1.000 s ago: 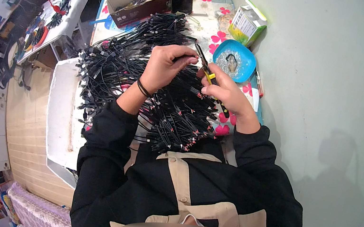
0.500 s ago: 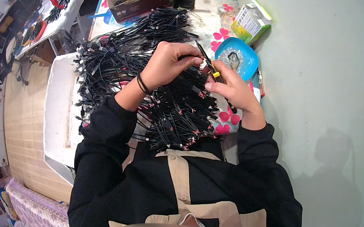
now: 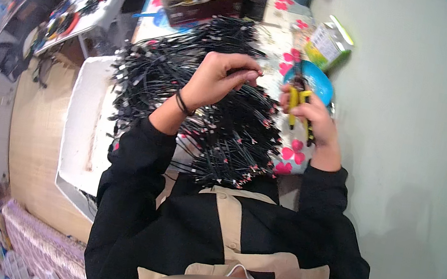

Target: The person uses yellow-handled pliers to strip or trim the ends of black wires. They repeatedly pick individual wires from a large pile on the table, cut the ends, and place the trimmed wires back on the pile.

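My left hand (image 3: 217, 79) is raised over a large heap of black cables (image 3: 230, 135), its thumb and index finger pinched on a tiny reddish piece that looks like a cable end, too small to name surely. My right hand (image 3: 319, 120) holds yellow-and-black handled pliers (image 3: 294, 105), with the jaws pointing away from me over or beside a blue bowl (image 3: 321, 80) of small clear bits. The pliers are apart from my left hand's fingertips. Many cables in the heap end in small white or red tips.
A carton of tools or wires (image 3: 197, 11), a dark phone-like slab (image 3: 254, 0) and a green-white box (image 3: 328, 45) stand on the flowered tabletop (image 3: 276, 39). A white foam tray (image 3: 80, 121) lies left; a side table (image 3: 100, 12) with cables is behind it. A pale wall is at right.
My right hand has moved rightward with the pliers, away from my left hand, and the pliers now point more upright toward the bowl. The view has shifted a little.
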Motion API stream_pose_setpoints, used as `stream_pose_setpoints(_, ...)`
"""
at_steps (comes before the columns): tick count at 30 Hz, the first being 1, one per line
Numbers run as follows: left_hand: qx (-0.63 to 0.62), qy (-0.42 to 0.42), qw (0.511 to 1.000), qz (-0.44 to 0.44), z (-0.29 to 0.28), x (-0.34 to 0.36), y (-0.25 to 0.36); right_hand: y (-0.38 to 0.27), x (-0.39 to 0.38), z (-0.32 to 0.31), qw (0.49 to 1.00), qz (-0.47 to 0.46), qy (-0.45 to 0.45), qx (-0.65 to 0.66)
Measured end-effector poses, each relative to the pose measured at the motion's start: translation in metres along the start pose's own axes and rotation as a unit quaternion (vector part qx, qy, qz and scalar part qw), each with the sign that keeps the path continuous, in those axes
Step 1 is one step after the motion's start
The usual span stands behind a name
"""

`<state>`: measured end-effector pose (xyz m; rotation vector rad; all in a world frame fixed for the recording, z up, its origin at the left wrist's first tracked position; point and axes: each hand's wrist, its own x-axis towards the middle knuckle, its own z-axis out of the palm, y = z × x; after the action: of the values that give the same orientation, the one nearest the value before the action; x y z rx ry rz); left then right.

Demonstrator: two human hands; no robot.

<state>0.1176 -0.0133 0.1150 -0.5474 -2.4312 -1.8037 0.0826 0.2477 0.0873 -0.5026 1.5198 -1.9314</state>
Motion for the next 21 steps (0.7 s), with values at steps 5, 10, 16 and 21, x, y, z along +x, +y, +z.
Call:
stream_pose_setpoints(5,-0.163,0.110,0.977,0.087,-0.032,0.007,-0.002,-0.009,0.018,0.017,0.993,-0.074,-0.024,-0.086)
stream_pose_setpoints(10,-0.334,0.233,0.895,0.181,-0.067,0.021,-0.006,0.008,0.066,0.049,0.931,-0.092,-0.121,-0.333)
stream_pose_setpoints(16,-0.373,0.234,0.860,0.257,-0.144,0.043,0.007,0.038,0.055,0.080,0.789,-0.180,-0.124,-0.575)
stream_pose_setpoints(21,-0.354,0.251,0.848,0.304,-0.192,0.067,0.039,0.034,0.054,0.080,0.799,-0.160,-0.126,-0.565)
